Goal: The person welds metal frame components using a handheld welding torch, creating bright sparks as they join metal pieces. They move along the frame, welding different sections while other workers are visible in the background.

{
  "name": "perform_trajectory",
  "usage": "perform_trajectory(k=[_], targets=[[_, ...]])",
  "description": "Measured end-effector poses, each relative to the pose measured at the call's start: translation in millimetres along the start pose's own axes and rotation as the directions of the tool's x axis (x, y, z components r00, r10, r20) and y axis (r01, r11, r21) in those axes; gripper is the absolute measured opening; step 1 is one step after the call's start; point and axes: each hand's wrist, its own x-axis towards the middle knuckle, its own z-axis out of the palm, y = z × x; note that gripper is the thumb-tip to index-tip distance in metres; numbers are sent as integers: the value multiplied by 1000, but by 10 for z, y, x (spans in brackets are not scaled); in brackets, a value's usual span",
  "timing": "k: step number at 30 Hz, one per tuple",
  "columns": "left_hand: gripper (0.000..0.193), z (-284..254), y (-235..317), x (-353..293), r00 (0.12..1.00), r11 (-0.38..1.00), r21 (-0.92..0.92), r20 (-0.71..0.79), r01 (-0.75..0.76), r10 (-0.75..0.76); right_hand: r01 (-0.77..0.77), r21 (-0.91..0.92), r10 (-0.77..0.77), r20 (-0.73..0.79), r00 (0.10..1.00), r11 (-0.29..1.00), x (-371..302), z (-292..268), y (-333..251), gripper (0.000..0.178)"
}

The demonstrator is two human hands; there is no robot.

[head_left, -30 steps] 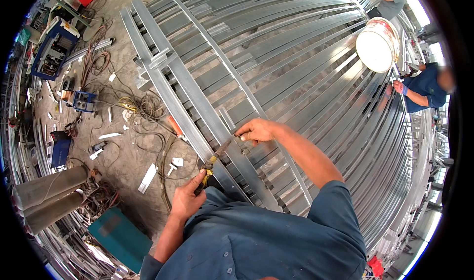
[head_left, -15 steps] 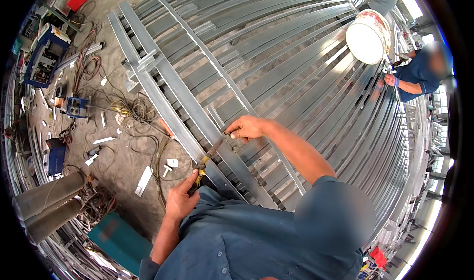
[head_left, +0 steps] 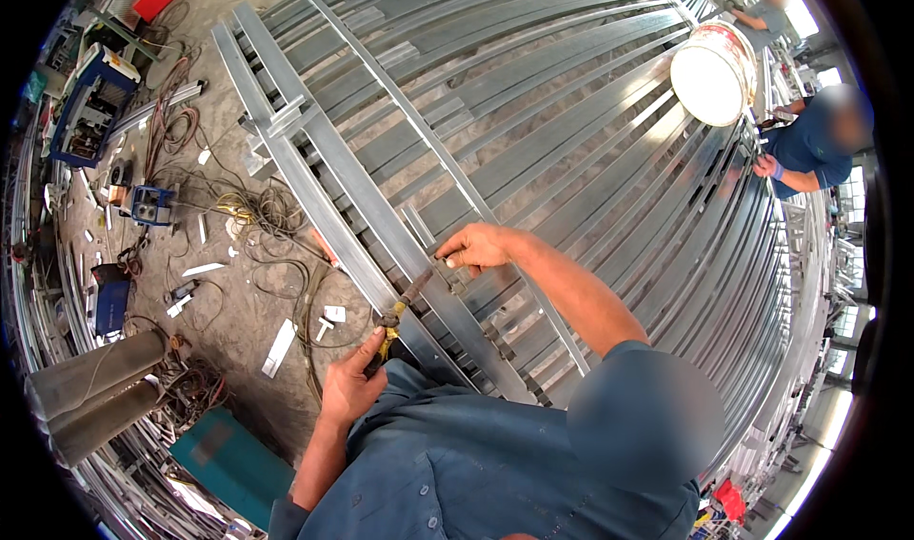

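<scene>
Left hand (head_left: 352,380) clamped on yellow-wrapped tool (head_left: 399,310) above metal rails (head_left: 328,220); tool's long axis diagonal, narrow tip pointing forward-right toward right hand (head_left: 476,247), fingers curled; cannot tell whether they pinch anything.

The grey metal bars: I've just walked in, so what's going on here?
A person's left hand grips a slim brown-and-yellow tool, its tip pointing toward the right hand, which is held near a flat grey metal bar; whether that hand holds anything is unclear. Beyond, a round white bucket rests on long grey metal bars, near a co-worker in dark blue.
</scene>
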Motion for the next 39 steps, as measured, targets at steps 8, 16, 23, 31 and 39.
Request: perform_trajectory(k=[8, 16, 23, 31, 39], targets=[[72, 8, -4, 18, 1000, 1000, -16, 28, 4, -4, 17, 5, -17, -2, 1000, 1000, 42, 6, 80, 43], [69, 10, 44, 43, 999, 999, 26, 32, 28, -29, -1, 31, 1, 1, 1000, 1000, 4, 11, 32, 42], [78, 60, -100, 56, 998, 998, 34, 43, -57, 56, 210, -157, -211, 15, 977, 965, 68, -16, 102, 26], [78, -7, 163, 58, 996, 963, 260, 62, -73, 59, 161, -37, -160, 47, 986, 986, 65, -41, 155, 31], [74, -17, 399, 31, 994, 887, 458, 105, -60, 13, 44, -5, -44, 23, 999, 999, 54, -6, 122, 28]])
